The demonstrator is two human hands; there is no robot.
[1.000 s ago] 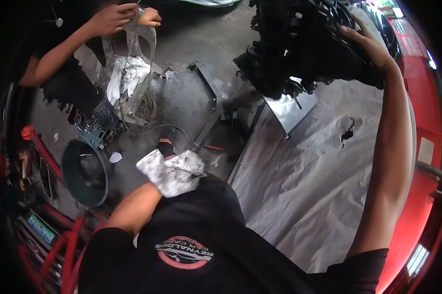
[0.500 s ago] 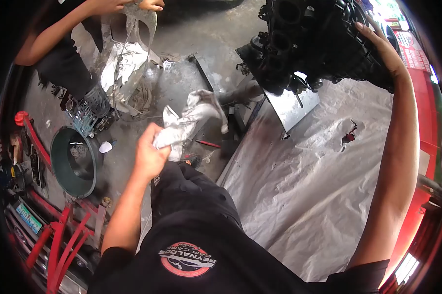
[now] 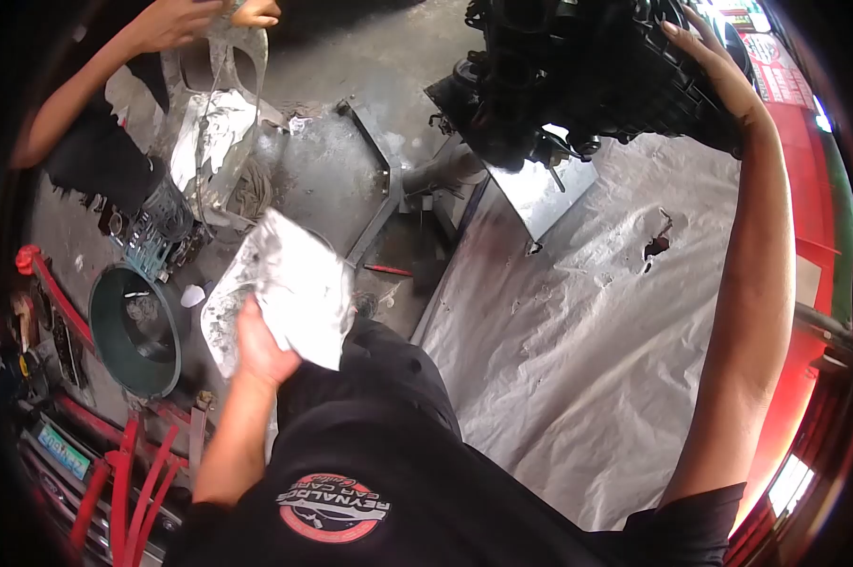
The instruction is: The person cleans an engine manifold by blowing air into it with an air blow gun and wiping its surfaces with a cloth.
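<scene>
My left hand (image 3: 264,348) is closed on a white rag (image 3: 304,288) with grey smudges, thumb over its near edge. The rag hangs partly unfolded in front of my legs. At the upper right, my right hand (image 3: 713,68) grips the outer side of a large black engine part (image 3: 587,76) with round openings and ribbed surfaces. Its thumb lies on the near face, and the other fingers go partly out of sight behind it. Below the part, a flat metal plate (image 3: 545,194) juts out over a grey cover sheet.
The wrinkled cover sheet (image 3: 559,350), torn at one spot, drapes down at the right beside a red panel (image 3: 804,180). A green tub (image 3: 129,359), metal parts (image 3: 157,231) and red stands (image 3: 124,482) are at left. Another person's hand (image 3: 176,21) is by a chair (image 3: 247,57).
The rag was bunched and swinging from my left hand; now it is spread wider and closer to my body. My right hand keeps its hold on the black engine part.
</scene>
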